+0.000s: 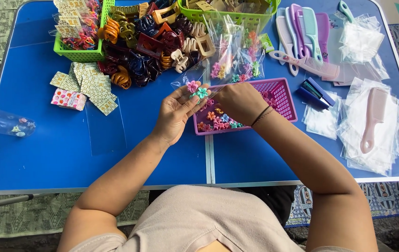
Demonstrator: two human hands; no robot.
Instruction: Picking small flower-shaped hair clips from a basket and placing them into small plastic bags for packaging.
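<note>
**Two hands sorting tiny flower clips over a purple basket**

Head camera, looking down: a person sits at a blue folding bench (115, 158). Both hands meet near its middle, above the left edge of a small purple plastic mesh basket (283, 95).

The left hand (175, 113) is loosely curled, fingers bent upward, with two small plastic flower-shaped hair clips at its fingertips: one pink flower clip (192, 86) and one teal flower clip (202, 92), touching each other. The right hand (240, 101) is turned palm down with its fingers folded toward the same two clips; whether it pinches one cannot be told. A thin dark bracelet circles the right wrist.

Inside the basket lies a loose heap of tiny flower clips (217, 120) in pink, orange, blue and green, too many and too small to count.

Behind the hands sit small clear bags of flower clips (237, 60). Further back are a pile of large claw clips in brown, orange and cream (153, 46) and two green mesh baskets (80, 55). To the right lie about six pastel combs (304, 37), one more pink comb on a stack of clear bags (372, 119), and a dark blue box (315, 92). At the left are patterned paper cards (89, 84) and one clear bottle (3, 122).
</note>
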